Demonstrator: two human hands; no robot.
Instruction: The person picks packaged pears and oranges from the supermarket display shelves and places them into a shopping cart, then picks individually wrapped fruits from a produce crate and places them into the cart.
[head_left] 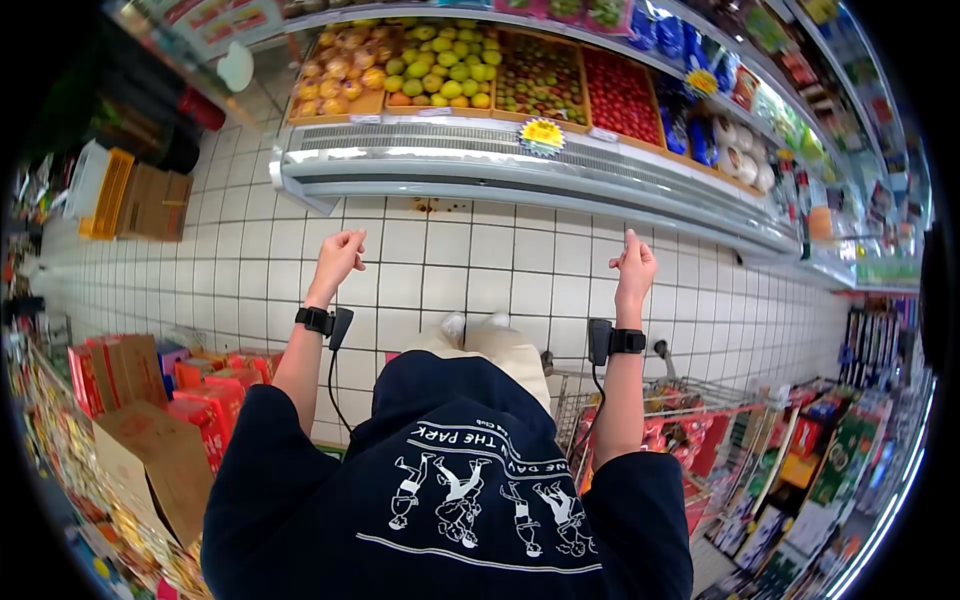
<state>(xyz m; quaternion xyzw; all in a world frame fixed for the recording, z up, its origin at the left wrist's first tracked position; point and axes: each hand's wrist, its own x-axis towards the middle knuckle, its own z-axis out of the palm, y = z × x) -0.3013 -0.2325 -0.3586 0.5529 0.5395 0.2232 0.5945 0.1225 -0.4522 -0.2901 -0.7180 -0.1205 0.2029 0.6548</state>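
Note:
My left hand (340, 262) is held out over the tiled floor with its fingers loosely curled, and nothing shows in it. Opposite it, my right hand (633, 266) is also raised in the air; one finger points up and the others are folded, with nothing visible in them. Both hands stay short of the front edge of a refrigerated fruit case (480, 180). In the case lie wrapped round fruits (340, 70), yellow-green fruits (445, 62), small green-red fruits (542, 78) and red fruits (618, 98). Each wrist wears a black band with a cabled device.
White floor tiles (490, 245) run between me and the case. Left stand cardboard boxes (160, 460) and red cartons (215, 405). A wire shopping cart (690, 410) with goods is at my right. A yellow crate (105, 195) stands far left. Blue packages (700, 135) line the case's right.

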